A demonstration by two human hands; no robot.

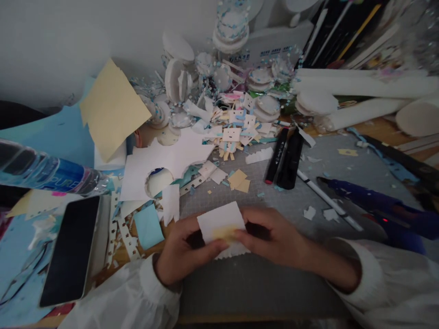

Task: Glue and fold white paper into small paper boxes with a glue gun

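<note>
A small white paper piece with wavy edges and a yellowish patch near its lower middle is held up over the grey cutting mat. My left hand grips its left side, thumb in front and fingers behind. From the right, my right hand pinches the same paper, its thumb on the yellowish patch. Just left of my hands lie a light blue paper square and a white paper sheet with round cut-outs. Small cream paper squares rest beyond the held piece.
Black markers, a thin white pen and a dark blue glue gun lie to the right. A phone and a water bottle are at left. Small paper figures and white discs crowd the back.
</note>
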